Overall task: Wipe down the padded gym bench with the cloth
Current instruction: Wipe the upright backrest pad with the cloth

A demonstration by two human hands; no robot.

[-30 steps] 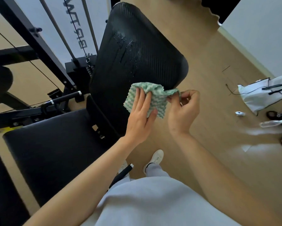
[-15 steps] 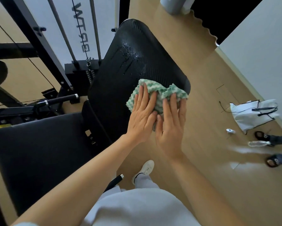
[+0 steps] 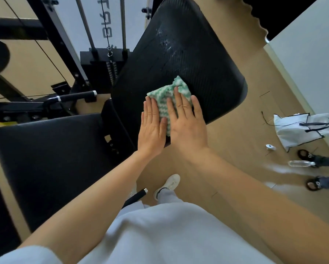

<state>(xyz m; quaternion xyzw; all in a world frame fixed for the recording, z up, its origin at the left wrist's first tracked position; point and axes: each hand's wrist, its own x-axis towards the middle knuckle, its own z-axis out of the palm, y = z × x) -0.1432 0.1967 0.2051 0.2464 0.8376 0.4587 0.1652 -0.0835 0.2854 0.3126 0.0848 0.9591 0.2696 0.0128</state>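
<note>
Your left hand (image 3: 152,128) and right hand (image 3: 186,126) now press the cloth (image 3: 169,94) flat, grip open, on the bench (image 3: 207,73); wipe toward the droplets at 12 o'clock.

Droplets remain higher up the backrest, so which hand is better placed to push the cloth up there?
Probably the right hand: it covers most of the cloth, directly below the droplets; the left hand only overlaps its edge.
</note>
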